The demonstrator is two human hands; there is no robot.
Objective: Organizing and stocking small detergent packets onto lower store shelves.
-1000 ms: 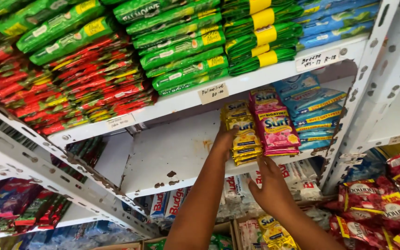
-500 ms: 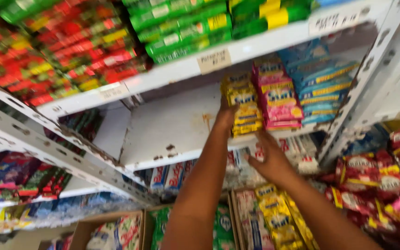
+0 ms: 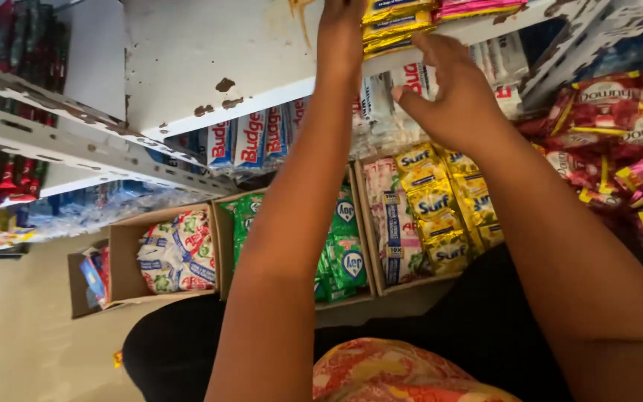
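Stocking looks underway: the left hand [image 3: 342,30] presses the yellow sachet stack [image 3: 396,22] on the white shelf [image 3: 210,67], grip unclear; the right hand [image 3: 452,93] hovers open and empty below; squaring them likely needs both.

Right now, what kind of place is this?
Most likely a small shop's stockroom or aisle: white metal shelves packed with sachets, cardboard boxes of packets on the floor, and both hands at a stack of yellow sachets.
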